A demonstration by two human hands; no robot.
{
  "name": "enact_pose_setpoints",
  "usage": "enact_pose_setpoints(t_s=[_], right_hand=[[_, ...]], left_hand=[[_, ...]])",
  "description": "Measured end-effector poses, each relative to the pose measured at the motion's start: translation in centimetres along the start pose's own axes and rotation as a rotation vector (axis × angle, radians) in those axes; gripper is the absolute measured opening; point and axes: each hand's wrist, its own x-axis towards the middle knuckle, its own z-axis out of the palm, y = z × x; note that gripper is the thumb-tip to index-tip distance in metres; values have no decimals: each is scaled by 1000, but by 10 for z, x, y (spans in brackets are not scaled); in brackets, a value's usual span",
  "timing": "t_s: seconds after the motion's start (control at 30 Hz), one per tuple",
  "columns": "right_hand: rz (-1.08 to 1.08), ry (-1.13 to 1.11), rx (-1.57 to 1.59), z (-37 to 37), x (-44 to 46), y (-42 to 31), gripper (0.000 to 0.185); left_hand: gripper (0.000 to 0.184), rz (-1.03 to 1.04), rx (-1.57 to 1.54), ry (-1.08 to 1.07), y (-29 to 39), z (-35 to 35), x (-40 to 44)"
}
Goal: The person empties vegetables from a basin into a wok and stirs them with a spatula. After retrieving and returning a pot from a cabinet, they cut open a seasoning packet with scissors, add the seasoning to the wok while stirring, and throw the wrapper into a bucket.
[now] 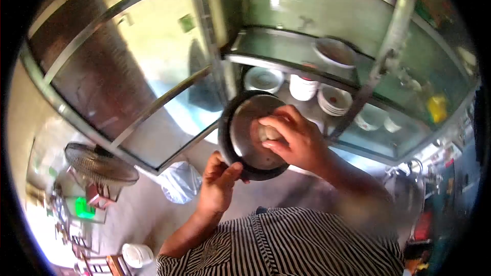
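Note:
A round dark pot with a metal lid (250,143) is held up in front of my striped shirt. My left hand (220,179) grips its lower left rim, thumb on top and fingers underneath. Over the lid, my right hand (294,138) has its fingers closed around a pale knob (268,134) near the middle. Behind it stands a glass-fronted cabinet with its left door (176,91) swung open. Inside are a white bowl (264,79), a white container (303,87) and stacked white bowls (335,99).
A large bowl (335,52) sits on the upper shelf. To the lower left are a fan (101,164), a plastic bag (181,181) and a white bucket (137,255) on the floor. The cabinet's metal frame post (381,64) stands at the right.

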Motion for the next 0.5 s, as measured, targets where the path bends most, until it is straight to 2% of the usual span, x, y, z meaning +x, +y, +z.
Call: enact_pose_setpoints(t_s=[0.07, 0.13, 0.17, 0.2, 0.23, 0.27, 0.3, 0.33, 0.37, 0.4, 0.43, 0.47, 0.5], right_hand=[[-21, -26, 70, 5, 5, -7, 42], [66, -1, 194, 2, 21, -12, 38], [137, 25, 280, -7, 35, -18, 36], [97, 103, 247, -13, 50, -13, 37], [-9, 194, 79, -10, 66, 12, 38], [75, 182, 145, -5, 79, 43, 39], [126, 167, 60, -7, 96, 61, 39], [52, 170, -54, -1, 112, 99, 42], [134, 109, -114, 4, 127, 127, 44], [182, 95, -220, 11, 140, 155, 46], [240, 32, -156, 17, 150, 174, 47], [223, 33, -227, 26, 159, 212, 48], [228, 0, -227, 28, 163, 232, 48]], left_hand=[[9, -47, -30, 82, -4, -19, -14], [7, -138, -168, 180, 9, -33, -24], [7, -133, -183, 241, 14, -41, -30], [8, -146, -205, 288, 14, -46, -36], [8, -128, -159, 319, 8, -59, -40], [9, -123, -117, 351, 3, -74, -48], [12, -94, -131, 372, -2, -84, -55], [13, -98, -56, 371, 6, -84, -62], [5, -36, -193, 428, 7, -84, -70], [7, 8, -149, 428, 7, -87, -77], [16, 21, -216, 401, 3, -93, -87], [26, 53, -272, 369, 0, -96, -94], [26, 60, -276, 415, -1, -95, -99]])
